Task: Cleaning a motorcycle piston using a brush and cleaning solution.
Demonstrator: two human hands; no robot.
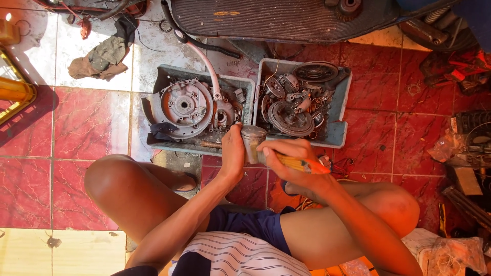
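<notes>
My left hand [233, 151] grips a dull metal cylindrical part [252, 141] from its left side, just in front of two grey trays. My right hand [292, 162] is closed around a tool with a yellow and orange handle [304, 164], its working end against the cylinder; the tip is hidden by my fingers. Both hands sit between my bare knees, above red floor tiles.
The left grey tray [159, 82] holds a round engine cover [185, 107] and a pink hose. The right grey tray [341, 97] holds several round metal parts. A scooter footboard [276, 18] lies at the top, a rag [102, 59] upper left, and clutter lines the right side.
</notes>
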